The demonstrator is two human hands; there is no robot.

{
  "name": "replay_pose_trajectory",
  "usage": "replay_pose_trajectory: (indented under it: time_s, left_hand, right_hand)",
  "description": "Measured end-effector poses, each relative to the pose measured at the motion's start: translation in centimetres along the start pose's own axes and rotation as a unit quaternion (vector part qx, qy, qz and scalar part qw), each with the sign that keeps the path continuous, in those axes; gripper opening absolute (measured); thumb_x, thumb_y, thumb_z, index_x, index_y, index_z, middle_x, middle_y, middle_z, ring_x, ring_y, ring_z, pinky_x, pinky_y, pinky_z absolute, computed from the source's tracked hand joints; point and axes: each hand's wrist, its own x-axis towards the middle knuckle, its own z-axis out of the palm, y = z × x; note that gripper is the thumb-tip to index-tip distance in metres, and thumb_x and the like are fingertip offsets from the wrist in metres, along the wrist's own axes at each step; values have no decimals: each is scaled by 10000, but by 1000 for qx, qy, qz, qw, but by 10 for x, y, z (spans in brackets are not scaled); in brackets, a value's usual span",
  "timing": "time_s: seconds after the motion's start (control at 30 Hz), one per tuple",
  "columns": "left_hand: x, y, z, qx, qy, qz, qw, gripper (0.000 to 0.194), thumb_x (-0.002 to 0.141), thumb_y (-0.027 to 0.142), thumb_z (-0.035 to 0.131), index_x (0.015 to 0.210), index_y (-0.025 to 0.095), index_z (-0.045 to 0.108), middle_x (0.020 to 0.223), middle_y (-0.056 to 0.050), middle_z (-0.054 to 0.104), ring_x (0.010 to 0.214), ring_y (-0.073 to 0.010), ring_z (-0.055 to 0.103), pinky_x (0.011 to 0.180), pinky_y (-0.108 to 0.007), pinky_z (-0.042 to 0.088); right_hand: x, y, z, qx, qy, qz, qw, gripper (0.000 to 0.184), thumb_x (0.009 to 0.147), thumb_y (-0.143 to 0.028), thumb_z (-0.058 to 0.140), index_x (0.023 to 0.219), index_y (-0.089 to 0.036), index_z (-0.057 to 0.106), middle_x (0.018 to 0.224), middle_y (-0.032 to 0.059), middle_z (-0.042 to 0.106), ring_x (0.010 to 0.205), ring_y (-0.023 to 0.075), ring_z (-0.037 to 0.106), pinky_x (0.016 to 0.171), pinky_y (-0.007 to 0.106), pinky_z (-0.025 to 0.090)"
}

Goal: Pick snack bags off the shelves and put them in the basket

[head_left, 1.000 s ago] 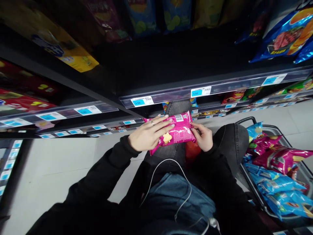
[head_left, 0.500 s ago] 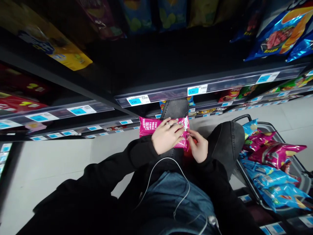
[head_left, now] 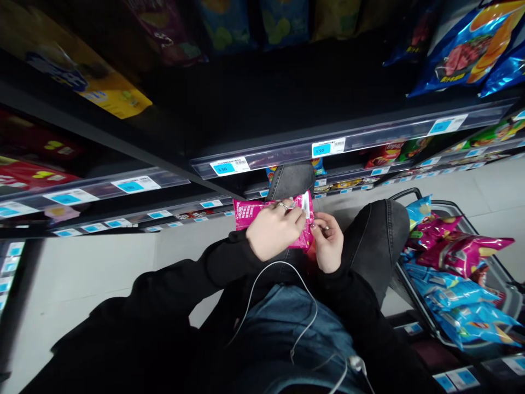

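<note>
Below the black shelf's point(head_left: 303, 93) front edge: a flat, shiny pink plastic packet point(head_left: 247, 213), over the lap.
Packet's long axis: left to right, nearly parallel to that edge; white lettering at its left end, a white label at its right.
Left hand point(head_left: 275, 230): across the packet's middle, hiding it, fingers bent; cannot tell whether they grip.
Right hand point(head_left: 329, 241): thumb and forefinger pinching the right end.
Grey plastic basket point(head_left: 505, 284): beyond the right knee, magenta bags point(head_left: 459, 254) above blue bags point(head_left: 463, 303).
</note>
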Motion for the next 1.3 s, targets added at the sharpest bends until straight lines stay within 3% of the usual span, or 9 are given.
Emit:
replay_pose_trajectory:
  time_s: [0.13, 0.27, 0.4, 0.53, 0.7, 0.83, 0.97, 1.1, 1.3]
  left_hand:
    - [-1, -5, -2, 20, 5, 47, 999, 220, 852, 70, 424, 829, 113, 638, 755, -75, 640, 781, -190, 585, 649, -301, 448]
    - [-3, -9, 4, 28, 32, 33, 999, 209, 871, 141, 439, 782, 151, 628, 721, -54, 624, 779, -182, 549, 661, -307, 420]
    - [-6, -8, 16, 7, 74, -1, 997, 194, 869, 197, 471, 746, 174, 620, 700, -35, 606, 759, -178, 515, 698, -319, 408]
    - [-8, -2, 23, -1, 83, -13, 996, 203, 868, 189, 471, 728, 167, 616, 686, -35, 588, 742, -174, 510, 715, -316, 407]
    - [-10, 9, 24, 3, 61, -8, 998, 205, 872, 140, 446, 778, 156, 628, 693, -36, 596, 718, -170, 538, 686, -301, 426]
    - [-13, 20, 24, -7, 16, -37, 999, 204, 868, 109, 433, 843, 134, 634, 738, -59, 617, 709, -173, 568, 632, -293, 442]
    - [-13, 24, 19, -38, -53, -68, 996, 156, 834, 93, 481, 885, 127, 625, 788, -59, 629, 673, -161, 588, 596, -270, 452]
    - [-11, 25, 5, -44, -105, -97, 989, 155, 818, 88, 496, 902, 128, 620, 841, -82, 632, 784, -197, 606, 673, -293, 477]
    - [-13, 33, 0, 42, -94, -170, 980, 192, 833, 72, 424, 796, 120, 606, 753, -102, 611, 705, -219, 589, 621, -333, 459]
  right_hand:
    - [-3, -5, 1, -32, -15, -29, 999, 227, 788, -281, 582, 993, -189, 541, 760, 20, 653, 682, 129, 618, 665, 259, 521]
    - [-3, -6, -4, -105, -42, -99, 989, 177, 828, -258, 552, 993, -203, 579, 870, 45, 670, 786, 150, 642, 741, 280, 527]
    - [2, -5, -13, -231, -84, -211, 946, 197, 851, -229, 523, 1012, -241, 636, 902, 50, 671, 832, 168, 634, 814, 311, 511]
    - [10, -6, -22, -288, -116, -252, 916, 203, 857, -235, 512, 974, -273, 673, 930, 53, 660, 865, 184, 620, 836, 338, 499]
    - [17, -12, -26, -229, -158, -201, 939, 172, 856, -218, 490, 843, -237, 661, 850, 37, 653, 808, 162, 609, 781, 309, 489]
    - [19, -6, -24, -149, -155, -72, 974, 118, 818, -247, 504, 770, -202, 603, 775, 17, 627, 745, 153, 586, 721, 283, 474]
    - [21, 2, -23, -89, -161, 36, 982, 109, 765, -278, 526, 697, -196, 545, 664, -22, 580, 625, 129, 537, 612, 241, 442]
    - [20, -2, -20, -123, -162, 18, 979, 128, 795, -273, 488, 703, -197, 533, 668, -22, 566, 648, 130, 531, 641, 243, 421]
    - [14, -7, -19, -183, -143, -61, 971, 142, 844, -241, 424, 805, -204, 555, 771, 4, 624, 722, 146, 582, 701, 262, 449]
